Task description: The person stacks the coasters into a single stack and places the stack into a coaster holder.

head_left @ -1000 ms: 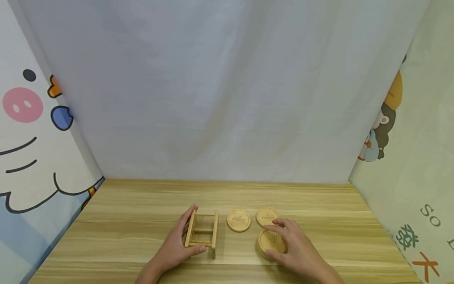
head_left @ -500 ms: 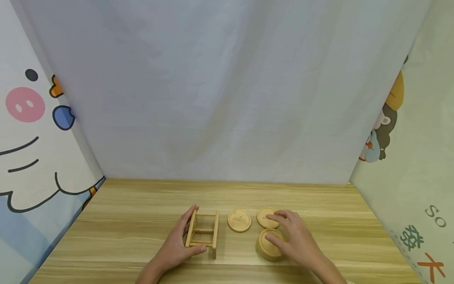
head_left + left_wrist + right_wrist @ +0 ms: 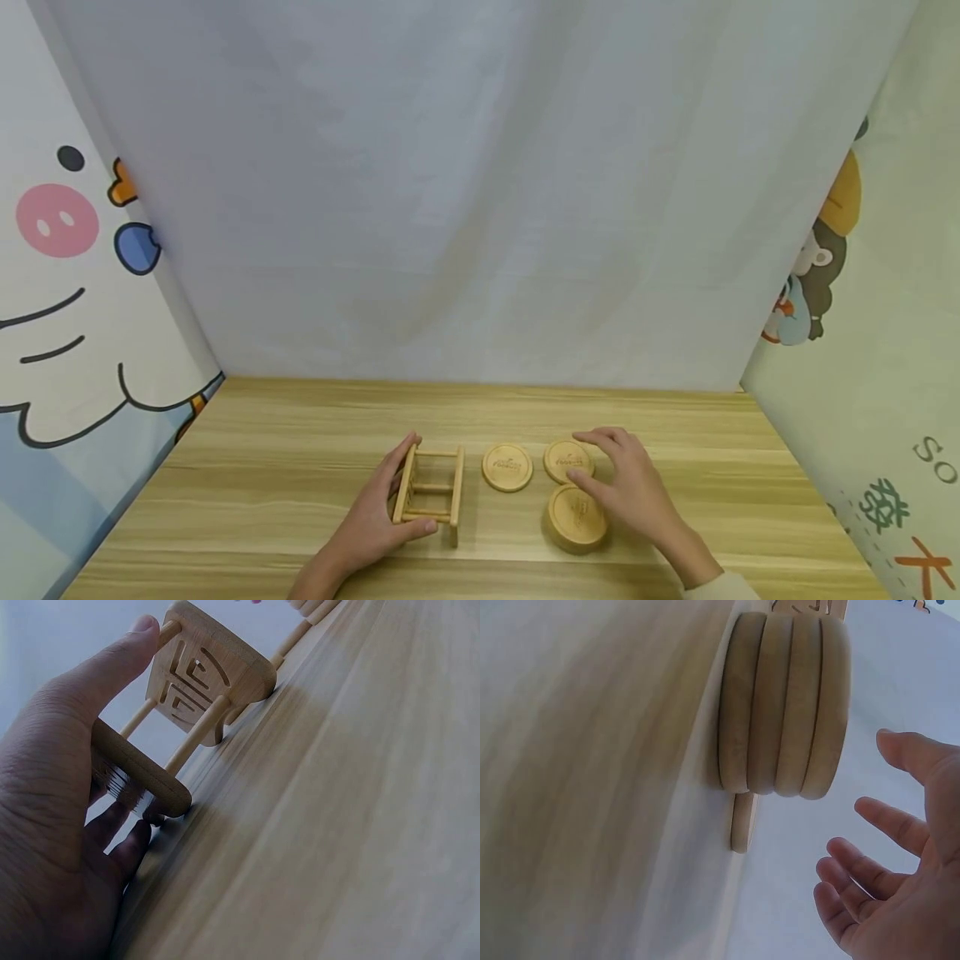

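Your left hand [image 3: 367, 515] grips a pale-yellow wooden rack [image 3: 456, 490], its slotted panels joined by slim rods, at left on the streaky wood-grain bench [image 3: 262, 475]. Your right hand [image 3: 636, 487], thumb and fingers parted, hangs clear of a near-right stack of four smooth wooden discs [image 3: 576, 518]. Just beyond lies a round, letter-stamped wooden disc [image 3: 566, 461]; left of that, a matching wooden disc [image 3: 507, 467].

Head view: forward, downward, farther off. Wrist views: close, low along surface [image 3: 247, 467]. Shared, head and right wrist: disc stack [image 3: 576, 525].
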A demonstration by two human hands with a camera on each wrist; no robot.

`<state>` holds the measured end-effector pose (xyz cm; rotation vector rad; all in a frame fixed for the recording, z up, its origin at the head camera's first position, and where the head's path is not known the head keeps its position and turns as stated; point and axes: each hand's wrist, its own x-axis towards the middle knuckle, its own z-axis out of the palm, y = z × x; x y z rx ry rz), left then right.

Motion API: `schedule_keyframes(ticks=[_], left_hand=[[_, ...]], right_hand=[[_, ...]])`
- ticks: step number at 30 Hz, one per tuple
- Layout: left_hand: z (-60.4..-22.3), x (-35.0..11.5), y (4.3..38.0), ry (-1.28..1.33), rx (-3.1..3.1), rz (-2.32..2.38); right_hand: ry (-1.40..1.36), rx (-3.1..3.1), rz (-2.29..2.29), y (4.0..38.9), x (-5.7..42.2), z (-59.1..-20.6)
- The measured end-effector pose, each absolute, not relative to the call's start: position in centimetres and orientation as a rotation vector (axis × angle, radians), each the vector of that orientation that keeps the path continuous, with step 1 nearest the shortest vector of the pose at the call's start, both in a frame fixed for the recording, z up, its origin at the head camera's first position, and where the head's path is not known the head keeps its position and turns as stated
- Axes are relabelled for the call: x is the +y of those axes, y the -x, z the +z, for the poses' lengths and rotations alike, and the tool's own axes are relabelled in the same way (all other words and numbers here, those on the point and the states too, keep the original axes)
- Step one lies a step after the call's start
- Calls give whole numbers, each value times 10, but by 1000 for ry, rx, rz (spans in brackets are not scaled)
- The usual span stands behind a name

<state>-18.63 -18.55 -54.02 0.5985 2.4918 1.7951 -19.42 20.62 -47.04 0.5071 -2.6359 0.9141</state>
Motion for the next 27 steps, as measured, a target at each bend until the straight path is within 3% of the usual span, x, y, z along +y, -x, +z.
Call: schedule_keyframes(ticks=[27], left_hand=[[-541,-185,186,-582,2504,1785]], right_hand=[[-387,-2780,935,223,208,-475]])
